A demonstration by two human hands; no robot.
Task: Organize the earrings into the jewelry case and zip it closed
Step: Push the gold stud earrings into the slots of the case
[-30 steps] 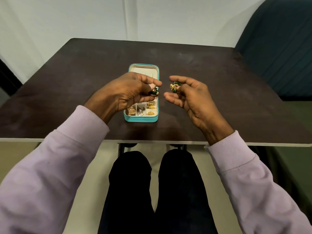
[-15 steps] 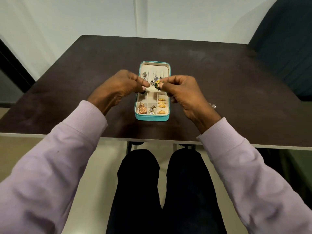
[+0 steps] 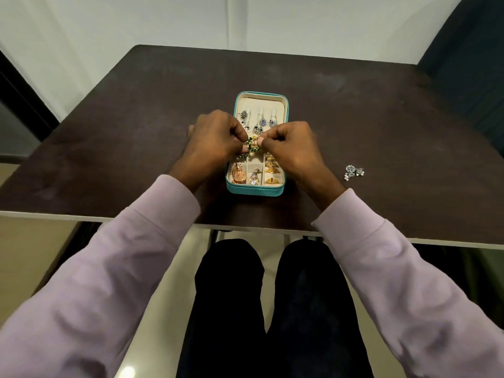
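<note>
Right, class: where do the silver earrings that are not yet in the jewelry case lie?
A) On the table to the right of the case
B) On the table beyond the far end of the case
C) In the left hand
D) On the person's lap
A: the loose silver earrings lie on the bare table, right of the open jewelry case and apart from it, past the right hand.

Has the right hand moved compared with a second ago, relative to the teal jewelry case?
Yes. The right hand was off the right side of the open teal jewelry case; now it is over the case, meeting the left hand at the green-and-gold earring.
</note>
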